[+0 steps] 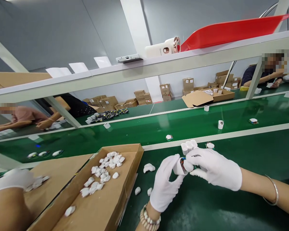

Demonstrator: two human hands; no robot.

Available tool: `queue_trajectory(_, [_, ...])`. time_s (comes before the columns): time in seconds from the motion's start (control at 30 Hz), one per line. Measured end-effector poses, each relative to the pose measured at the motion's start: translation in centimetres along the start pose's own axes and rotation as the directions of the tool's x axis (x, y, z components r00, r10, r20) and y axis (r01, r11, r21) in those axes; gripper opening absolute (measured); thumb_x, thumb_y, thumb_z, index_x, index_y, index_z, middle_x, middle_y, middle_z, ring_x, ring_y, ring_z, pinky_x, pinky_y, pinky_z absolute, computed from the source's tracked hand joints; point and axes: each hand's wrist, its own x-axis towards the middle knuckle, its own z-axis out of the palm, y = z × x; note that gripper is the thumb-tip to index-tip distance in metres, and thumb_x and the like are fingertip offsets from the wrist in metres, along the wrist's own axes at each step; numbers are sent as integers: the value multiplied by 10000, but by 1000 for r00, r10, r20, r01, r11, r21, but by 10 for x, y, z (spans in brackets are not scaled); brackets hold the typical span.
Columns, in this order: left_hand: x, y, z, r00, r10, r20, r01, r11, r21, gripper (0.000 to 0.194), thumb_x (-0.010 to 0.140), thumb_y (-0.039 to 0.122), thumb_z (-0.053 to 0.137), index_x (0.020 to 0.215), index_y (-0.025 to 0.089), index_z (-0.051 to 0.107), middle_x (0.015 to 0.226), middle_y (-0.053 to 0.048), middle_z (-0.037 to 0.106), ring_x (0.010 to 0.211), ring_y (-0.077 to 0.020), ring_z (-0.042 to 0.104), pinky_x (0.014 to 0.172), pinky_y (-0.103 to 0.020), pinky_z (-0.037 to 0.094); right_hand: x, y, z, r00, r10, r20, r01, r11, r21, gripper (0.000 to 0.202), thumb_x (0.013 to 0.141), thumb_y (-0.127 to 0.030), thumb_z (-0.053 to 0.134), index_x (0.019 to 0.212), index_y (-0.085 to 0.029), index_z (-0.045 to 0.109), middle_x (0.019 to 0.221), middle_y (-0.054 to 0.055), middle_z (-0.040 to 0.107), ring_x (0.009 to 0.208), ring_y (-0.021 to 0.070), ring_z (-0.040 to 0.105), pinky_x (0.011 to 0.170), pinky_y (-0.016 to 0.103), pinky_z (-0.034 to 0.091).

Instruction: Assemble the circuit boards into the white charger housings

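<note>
My left hand (165, 183), in a white glove, is closed around a small white plastic housing (177, 167) with its open end facing right. My right hand (214, 168), also gloved, pinches a small circuit board with a white putty-like lump (188, 166) at the mouth of the housing. How far the board sits inside is hidden by my fingers. Just beyond my hands stand several white housings (189, 147) in a row, and another lump-topped board (210, 145) lies nearby. Loose white lumps (149, 167) rest on the green bench left of my left hand.
A cardboard tray (132, 160) with several white lumps stands at left. Beside it is a co-worker's gloved hand (16, 179). Boards and a housing (220, 124) lie on the green conveyor belt (144, 130). Overhead runs a shelf (135, 69) bearing a red tray (231, 33). Other people sit beyond.
</note>
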Motion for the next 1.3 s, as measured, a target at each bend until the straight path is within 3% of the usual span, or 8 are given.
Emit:
queue_trajectory(0.4, [1, 8, -2, 992, -114, 49, 118, 989, -94, 395, 856, 165, 653, 1236, 209, 553, 1152, -93, 678, 1075, -215, 660, 959, -370, 560, 3, -6, -1, 992, -13, 127, 40, 977, -211, 55, 960, -186, 525, 948, -176, 578, 986, 70, 605, 801, 186, 505, 730, 328, 395])
queue_trajectory(0.53, [-10, 10, 9, 975, -182, 125, 200, 967, -159, 612, 825, 172, 668, 1383, 248, 428, 1251, -110, 635, 1148, -249, 637, 980, -418, 554, 1, -5, 7, 991, 52, 121, -45, 997, -59, 157, 911, -343, 651, 898, -187, 631, 883, 47, 590, 824, 195, 522, 782, 349, 415])
queue_trajectory(0.63, [-20, 10, 19, 964, -242, 106, 261, 935, -240, 809, 785, 201, 722, 1471, 244, 295, 1291, -142, 615, 1139, -280, 650, 941, -426, 578, -1, -4, 18, 988, 143, 51, -150, 975, 166, 443, 715, -523, 807, 981, -199, 664, 1001, 75, 587, 965, 242, 532, 884, 409, 432])
queue_trajectory(0.77, [-26, 12, 20, 958, -249, 140, 284, 889, -359, 848, 835, 130, 615, 1534, 223, 144, 1193, -119, 681, 1068, -250, 689, 961, -426, 575, -1, -1, 30, 965, 203, 165, -261, 800, 541, 697, 700, -480, 820, 1277, -196, 551, 1257, 117, 540, 1144, 271, 508, 1010, 456, 416])
queue_trajectory(0.87, [-28, 14, 14, 976, -165, 145, 207, 910, -360, 895, 842, 128, 590, 1562, 239, 70, 1033, -65, 735, 932, -228, 724, 908, -396, 605, -1, -1, 40, 918, 188, 350, -397, 466, 791, 745, 701, -321, 840, 1342, -183, 487, 1054, 52, 635, 985, 200, 597, 924, 372, 490])
queue_trajectory(0.97, [-30, 16, 11, 985, -150, 89, 169, 947, -272, 900, 817, 146, 610, 1567, 257, 124, 1064, -73, 734, 919, -245, 726, 856, -390, 626, -1, -4, 50, 913, 168, 372, -403, 228, 886, 696, 692, -232, 845, 1302, -163, 516, 916, 13, 654, 856, 155, 625, 830, 307, 513])
queue_trajectory(1.07, [-30, 20, 11, 975, -201, 97, 222, 919, -326, 898, 821, 121, 602, 1567, 271, 123, 1004, -46, 745, 843, -214, 738, 775, -338, 650, -2, -10, 54, 911, 212, 354, -392, 173, 904, 633, 683, -210, 848, 1242, -148, 557, 886, 16, 664, 835, 152, 638, 799, 290, 515])
queue_trajectory(1.3, [-27, 26, 12, 941, -268, 205, 335, 814, -475, 929, 822, 156, 659, 1564, 279, 113, 977, -19, 749, 835, -193, 739, 792, -308, 647, 1, -11, 46, 875, 304, 376, -454, 247, 856, 617, 621, -249, 886, 1161, -144, 607, 941, 31, 668, 856, 174, 633, 822, 321, 519])
